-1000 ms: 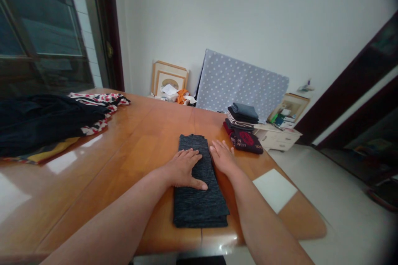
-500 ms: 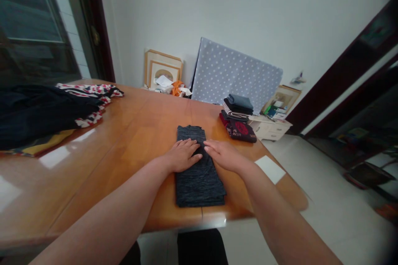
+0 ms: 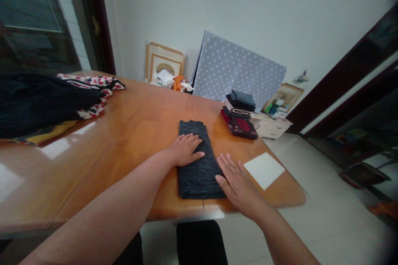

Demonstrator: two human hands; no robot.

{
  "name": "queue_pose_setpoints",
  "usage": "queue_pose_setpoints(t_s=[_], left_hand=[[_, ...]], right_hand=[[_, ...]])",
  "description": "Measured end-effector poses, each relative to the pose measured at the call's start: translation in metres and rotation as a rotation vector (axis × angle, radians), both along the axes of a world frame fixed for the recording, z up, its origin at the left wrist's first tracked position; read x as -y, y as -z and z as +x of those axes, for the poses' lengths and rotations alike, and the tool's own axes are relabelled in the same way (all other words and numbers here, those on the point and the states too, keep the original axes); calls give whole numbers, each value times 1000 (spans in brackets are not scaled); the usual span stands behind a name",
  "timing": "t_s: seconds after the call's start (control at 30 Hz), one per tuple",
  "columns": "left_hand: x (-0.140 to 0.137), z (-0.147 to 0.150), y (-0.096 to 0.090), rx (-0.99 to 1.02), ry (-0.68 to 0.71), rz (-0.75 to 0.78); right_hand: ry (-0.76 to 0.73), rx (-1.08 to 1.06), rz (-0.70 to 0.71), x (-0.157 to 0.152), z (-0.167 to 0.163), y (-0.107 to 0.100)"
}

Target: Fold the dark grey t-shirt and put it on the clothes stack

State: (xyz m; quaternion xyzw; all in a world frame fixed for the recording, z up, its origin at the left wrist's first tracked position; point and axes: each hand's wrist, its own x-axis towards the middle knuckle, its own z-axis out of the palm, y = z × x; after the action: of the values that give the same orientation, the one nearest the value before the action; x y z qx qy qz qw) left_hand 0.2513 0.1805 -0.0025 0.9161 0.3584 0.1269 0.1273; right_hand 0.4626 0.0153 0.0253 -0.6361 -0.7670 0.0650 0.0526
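A dark grey, streaked garment (image 3: 200,178), folded into a long narrow shape, lies flat on the wooden table (image 3: 143,120) in front of me. My left hand (image 3: 185,149) rests flat on its upper part, fingers stretched out. At its right edge, lower down, is my right hand (image 3: 234,178), open with the fingers extended and the thumb over the cloth's edge. Which kind of garment it is, I cannot tell from the fold.
Several folded clothes make a stack (image 3: 239,116) at the table's far right. A white sheet (image 3: 264,169) lies near the right corner. Dark and patterned clothes (image 3: 46,103) are heaped on the left. Behind the table stands a board under a grey dotted cloth (image 3: 239,66).
My right hand has moved down and right, from the garment's middle to its lower right edge. The left hand stays on the cloth. The lower right corner looks straighter.
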Motion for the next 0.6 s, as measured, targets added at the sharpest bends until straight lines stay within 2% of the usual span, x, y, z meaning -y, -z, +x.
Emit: queue_pose_setpoints(t_s=[0.07,0.17,0.27,0.47,0.6], left_hand=[[0,0,0,-9,7,11],[1,1,0,-26,11,26],[1,1,0,-40,1,32],[1,2,1,-41,12,31],[0,2,2,-38,8,26]], right_hand=[[-64,15,49,5,-6,-2],[-178,43,41,14,-11,4],[-207,71,45,20,-12,8],[-289,31,180,25,-37,-4],[-409,12,125,35,-53,8]])
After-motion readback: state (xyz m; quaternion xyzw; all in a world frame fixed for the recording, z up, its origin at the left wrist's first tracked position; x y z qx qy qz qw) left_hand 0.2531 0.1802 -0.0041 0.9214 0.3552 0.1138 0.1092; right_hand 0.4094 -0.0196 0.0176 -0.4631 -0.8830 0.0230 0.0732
